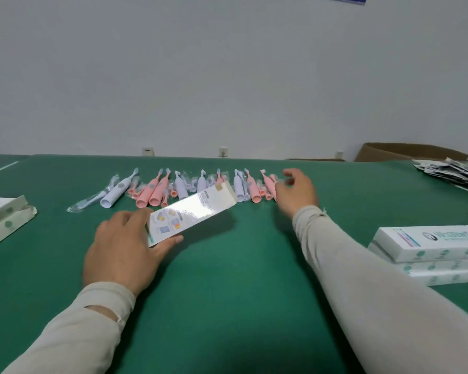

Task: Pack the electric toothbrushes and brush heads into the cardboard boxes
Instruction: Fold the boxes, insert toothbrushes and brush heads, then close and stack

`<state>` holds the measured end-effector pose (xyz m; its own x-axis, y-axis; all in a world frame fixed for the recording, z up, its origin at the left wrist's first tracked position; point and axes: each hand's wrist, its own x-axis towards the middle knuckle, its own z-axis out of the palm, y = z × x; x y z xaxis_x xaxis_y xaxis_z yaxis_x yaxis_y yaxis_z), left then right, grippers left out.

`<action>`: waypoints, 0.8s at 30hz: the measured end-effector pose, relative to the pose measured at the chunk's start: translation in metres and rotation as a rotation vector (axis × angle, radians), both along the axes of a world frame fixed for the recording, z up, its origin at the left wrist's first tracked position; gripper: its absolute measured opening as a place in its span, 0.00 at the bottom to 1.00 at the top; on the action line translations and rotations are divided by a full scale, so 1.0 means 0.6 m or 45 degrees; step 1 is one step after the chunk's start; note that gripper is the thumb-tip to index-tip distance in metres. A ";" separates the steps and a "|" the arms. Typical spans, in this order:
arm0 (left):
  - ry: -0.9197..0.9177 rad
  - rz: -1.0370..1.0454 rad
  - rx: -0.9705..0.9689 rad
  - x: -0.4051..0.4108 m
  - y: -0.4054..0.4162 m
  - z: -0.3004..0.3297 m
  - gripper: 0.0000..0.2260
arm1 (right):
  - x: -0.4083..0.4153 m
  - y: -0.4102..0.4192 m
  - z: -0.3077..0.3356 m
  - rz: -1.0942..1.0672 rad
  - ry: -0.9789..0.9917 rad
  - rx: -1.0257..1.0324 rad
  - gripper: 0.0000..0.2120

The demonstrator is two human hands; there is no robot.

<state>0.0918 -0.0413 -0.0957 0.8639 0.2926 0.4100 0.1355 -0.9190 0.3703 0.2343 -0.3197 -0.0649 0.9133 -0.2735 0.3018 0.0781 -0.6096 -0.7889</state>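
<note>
Long white cardboard box [191, 213], printed back, far flap apparently open.

The left hand [125, 249] is gripping a white cardboard box [191, 213] by its near end, holding it tilted above the green desk [227, 292], its far end pointing toward a row of pink and white electric toothbrushes [189, 187] and bagged brush heads lying across the desk. The right hand [296, 188] is hovering at the right end of that row, fingers loosely curled. Stacked boxes [430, 252] are sitting at the right, and more boxes [3, 220] at the left edge.
</note>
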 end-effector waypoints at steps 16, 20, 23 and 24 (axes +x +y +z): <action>0.019 0.101 -0.101 0.015 0.006 -0.008 0.32 | 0.219 -0.021 -0.002 0.321 0.518 -0.791 0.21; 0.021 0.096 -0.069 0.020 0.008 -0.008 0.34 | 0.209 -0.028 0.004 0.197 0.474 -0.901 0.18; 0.039 0.086 -0.045 0.018 0.006 -0.009 0.35 | 0.180 -0.031 0.000 0.186 0.481 -0.931 0.16; 0.024 0.076 -0.053 0.016 0.004 -0.009 0.35 | 0.166 -0.033 0.000 0.170 0.477 -0.940 0.15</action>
<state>0.1016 -0.0390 -0.1009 0.8517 0.3603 0.3805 0.1969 -0.8929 0.4048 0.3341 -0.3395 -0.0651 0.9995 -0.0072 0.0307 -0.0016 -0.9839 -0.1788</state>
